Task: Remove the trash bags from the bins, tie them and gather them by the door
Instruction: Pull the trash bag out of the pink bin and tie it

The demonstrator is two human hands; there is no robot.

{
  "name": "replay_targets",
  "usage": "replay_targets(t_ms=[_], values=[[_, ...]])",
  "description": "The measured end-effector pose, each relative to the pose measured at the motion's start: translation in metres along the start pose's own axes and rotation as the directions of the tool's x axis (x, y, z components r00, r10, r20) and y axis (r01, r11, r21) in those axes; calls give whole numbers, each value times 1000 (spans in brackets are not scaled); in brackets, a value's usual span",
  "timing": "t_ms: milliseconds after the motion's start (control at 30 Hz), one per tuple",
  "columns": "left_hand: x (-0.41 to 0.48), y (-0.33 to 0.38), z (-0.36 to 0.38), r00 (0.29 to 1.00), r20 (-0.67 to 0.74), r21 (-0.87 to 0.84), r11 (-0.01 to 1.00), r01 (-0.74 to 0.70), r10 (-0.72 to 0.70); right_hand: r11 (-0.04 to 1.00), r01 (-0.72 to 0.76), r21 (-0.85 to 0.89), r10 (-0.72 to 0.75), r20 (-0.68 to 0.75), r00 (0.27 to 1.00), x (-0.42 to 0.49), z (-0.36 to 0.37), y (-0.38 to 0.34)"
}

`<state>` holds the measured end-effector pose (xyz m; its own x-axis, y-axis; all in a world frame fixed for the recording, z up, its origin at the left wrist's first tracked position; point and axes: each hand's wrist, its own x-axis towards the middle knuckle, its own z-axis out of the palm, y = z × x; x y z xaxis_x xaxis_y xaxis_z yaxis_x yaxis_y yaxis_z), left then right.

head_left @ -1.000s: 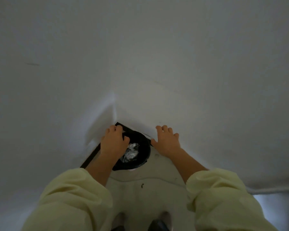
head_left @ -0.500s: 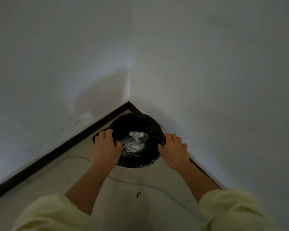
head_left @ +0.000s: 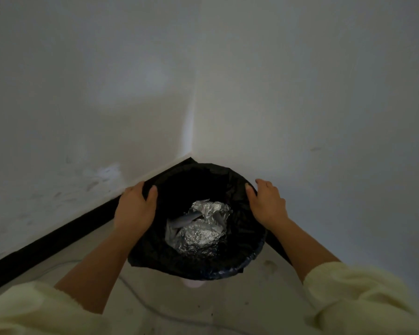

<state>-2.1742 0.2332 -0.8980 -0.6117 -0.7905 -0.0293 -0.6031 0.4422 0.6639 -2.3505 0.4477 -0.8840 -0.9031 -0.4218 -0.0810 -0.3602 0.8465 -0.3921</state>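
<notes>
Two grips on one rim: left hand [head_left: 134,209] and right hand [head_left: 266,201] each pinch the edge of the black trash bag [head_left: 240,238], thumbs inside. Bag sits between the grips, crumpled foil [head_left: 201,229] below them. Suggest freeing rim evenly, then lifting straight up.

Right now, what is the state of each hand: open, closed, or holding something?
Left hand: grips the left rim of the black trash bag, thumb inside.
Right hand: grips the right rim of the same bag, thumb inside.
</notes>
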Motion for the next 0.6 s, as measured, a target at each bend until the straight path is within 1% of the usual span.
replay_targets(t_ms=[33, 133, 200, 267, 300, 367, 433, 467, 533, 600], values=[[3, -3, 3, 999, 32, -15, 1000, 15, -15, 1000, -14, 16, 14, 13, 1000, 3, 3, 1], [7, -10, 8, 986, 150, 25, 997, 75, -78, 996, -42, 75, 40, 33, 999, 11, 13, 5], [7, -13, 10, 985, 160, 28, 997, 68, -72, 994, -27, 105, 25, 25, 999, 16, 18, 8], [3, -13, 11, 992, 117, 22, 999, 42, -45, 991, -7, 137, 6, 6, 1000, 20, 21, 11], [2, -12, 11, 997, 74, 27, 999, 21, -23, 988, 9, 152, -6, -21, 1000, 20, 21, 12], [-1, -9, 11, 1000, -23, 17, 1000, -6, 7, 984, 39, 173, -21, -105, 994, 20, 23, 13], [-3, -4, 11, 997, -72, -3, 1000, 0, -1, 987, 61, 152, -33, -182, 983, 21, 23, 12], [-3, -3, 12, 996, -85, 24, 1000, 13, -11, 989, 62, 136, -33, -204, 978, 22, 23, 12], [-3, 0, 13, 994, -107, 138, 990, 30, -15, 992, 75, 97, -52, -215, 975, 23, 20, 12], [-5, 3, 15, 993, -122, 235, 972, 18, 11, 993, 108, -46, -115, -168, 979, 23, 16, 12]])
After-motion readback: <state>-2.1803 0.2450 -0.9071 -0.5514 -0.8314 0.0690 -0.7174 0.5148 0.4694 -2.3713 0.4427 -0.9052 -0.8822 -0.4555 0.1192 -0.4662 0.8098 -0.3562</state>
